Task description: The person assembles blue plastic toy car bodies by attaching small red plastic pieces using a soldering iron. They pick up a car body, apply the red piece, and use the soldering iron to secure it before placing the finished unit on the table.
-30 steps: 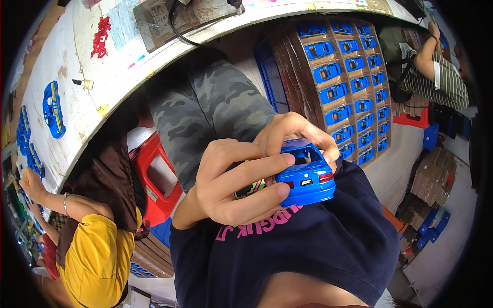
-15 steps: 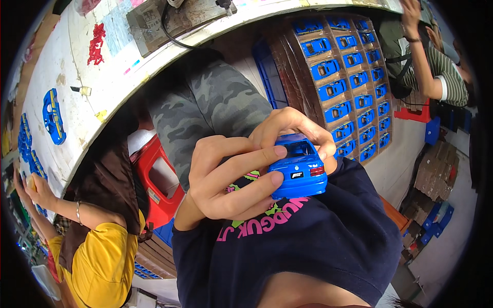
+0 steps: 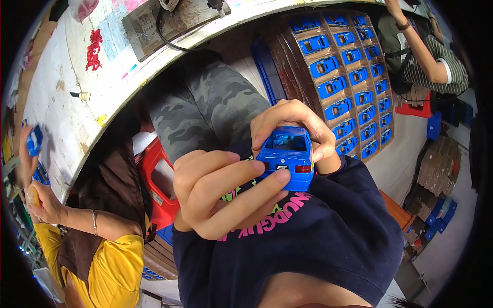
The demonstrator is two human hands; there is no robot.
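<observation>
A blue toy car is held up in front of my chest, its rear with red tail lights and a small dark plate turned toward me. My right hand curls around its far and right sides, gripping it. From the left, my left hand presses its fingertips to the rear left corner, partly covering the left tail light. Through the rear window opening the dark interior shows. The car's underside and front are hidden.
Right of my legs stands a stack of trays with several blue car bodies. A white table curves across the upper left, bearing a metal fixture. A co-worker in yellow sits left beside a red stool; another person is upper right.
The toy car has shifted slightly left and turned to show its rear more squarely. My left hand has moved lower. The co-worker has lifted a blue car part off the table.
</observation>
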